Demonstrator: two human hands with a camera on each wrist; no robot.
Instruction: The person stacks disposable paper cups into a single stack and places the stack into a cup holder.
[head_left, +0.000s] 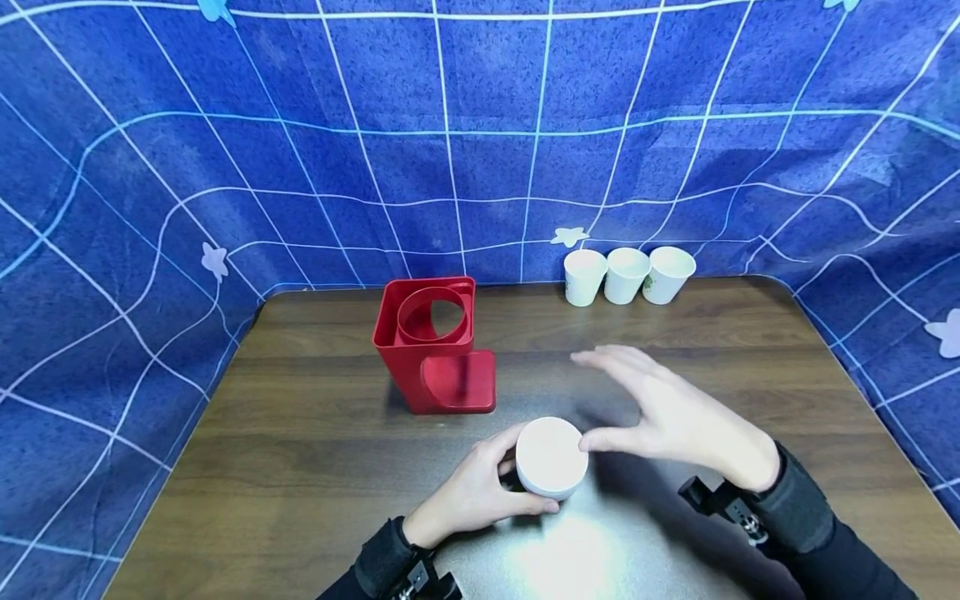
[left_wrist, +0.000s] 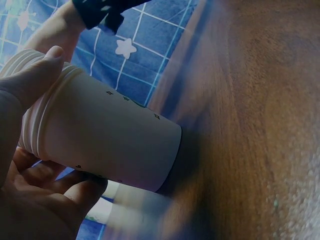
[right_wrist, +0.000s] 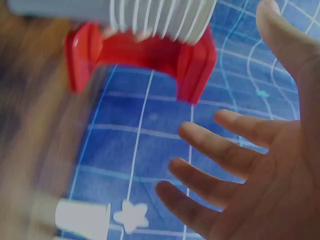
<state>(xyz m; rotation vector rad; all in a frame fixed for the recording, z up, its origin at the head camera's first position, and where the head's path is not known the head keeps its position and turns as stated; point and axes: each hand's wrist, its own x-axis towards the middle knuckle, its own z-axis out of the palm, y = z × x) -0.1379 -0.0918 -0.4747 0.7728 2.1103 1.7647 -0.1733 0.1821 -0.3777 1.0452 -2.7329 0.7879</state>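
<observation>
My left hand grips a stack of nested white paper cups over the front middle of the table. In the left wrist view the thumb lies across the piled rims, with the fingers curled round the other side; small dark marks dot the lowest cup. My right hand is beside the stack, palm facing it and fingers spread. Its thumb tip overlaps the top rim in the head view. The right wrist view shows nothing within those fingers.
Beyond the left hand stands a red holder with a square top, a round ring inside and a flat foot. Three white paper cups stand in a row at the table's back edge. A blue gridded cloth hangs behind the table.
</observation>
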